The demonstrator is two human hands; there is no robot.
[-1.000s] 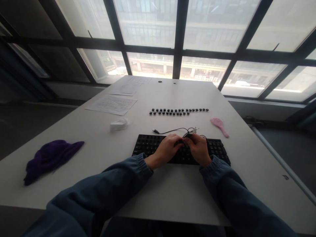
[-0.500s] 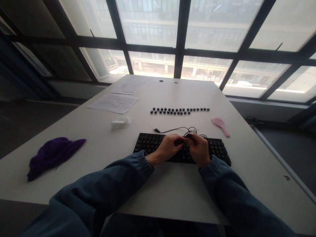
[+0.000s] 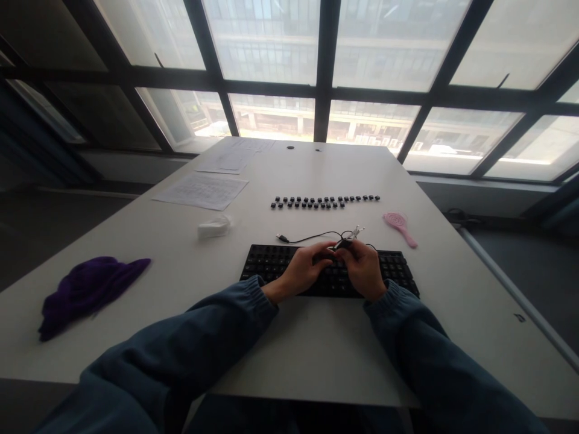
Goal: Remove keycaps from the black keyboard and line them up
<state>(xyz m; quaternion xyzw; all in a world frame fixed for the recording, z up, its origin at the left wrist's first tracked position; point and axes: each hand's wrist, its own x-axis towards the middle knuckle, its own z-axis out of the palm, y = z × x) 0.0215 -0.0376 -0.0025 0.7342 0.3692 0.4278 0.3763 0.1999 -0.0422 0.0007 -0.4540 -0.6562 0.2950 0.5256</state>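
Note:
A black keyboard lies flat in front of me, and both hands are over its middle. My right hand is closed around a small dark piece with thin whitish prongs sticking up past the fingers; it looks like a keycap puller. My left hand meets it from the other side, thumb and fingers bent in a pinch at the piece's near end. What the left fingertips hold is too small to make out. Behind the keyboard, several black keycaps stand in two rows.
A black USB cable curls behind the keyboard. To the right lies a pink hairbrush. On the left are a purple knitted hat, a small clear plastic-wrapped packet and printed papers. Windows rise beyond the white table.
My hands have shifted slightly and the left fingers have opened a little around the dark piece. Its whitish prongs now stand out more clearly. The view has turned slightly right.

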